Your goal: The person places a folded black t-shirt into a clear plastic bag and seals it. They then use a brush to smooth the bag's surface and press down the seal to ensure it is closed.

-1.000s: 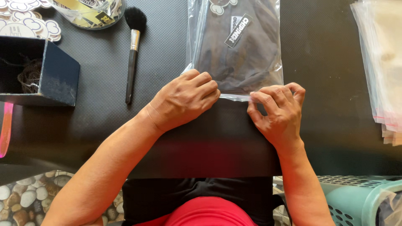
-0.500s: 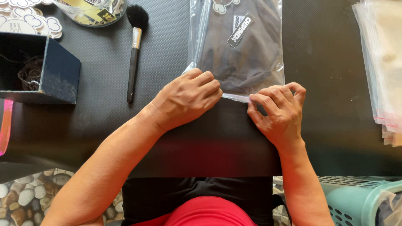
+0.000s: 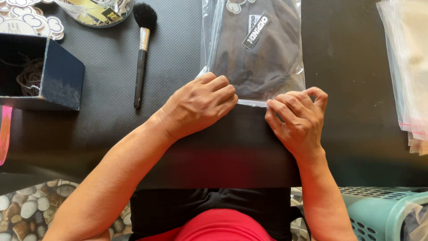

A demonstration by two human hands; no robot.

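Observation:
A clear plastic bag with a dark folded garment and a black-and-white label inside lies flat on the black table mat. My left hand presses on the bag's near left corner, fingers curled over the edge. My right hand pinches the bag's near right edge between thumb and fingers. Both hands rest along the bag's sealed strip.
A makeup brush lies left of the bag. A dark open box stands at the left edge, a round bowl of stickers behind it. A stack of empty clear bags is on the right. A teal basket sits below right.
Both hands stay on the bag's near edge; the fingers have shifted only slightly along it.

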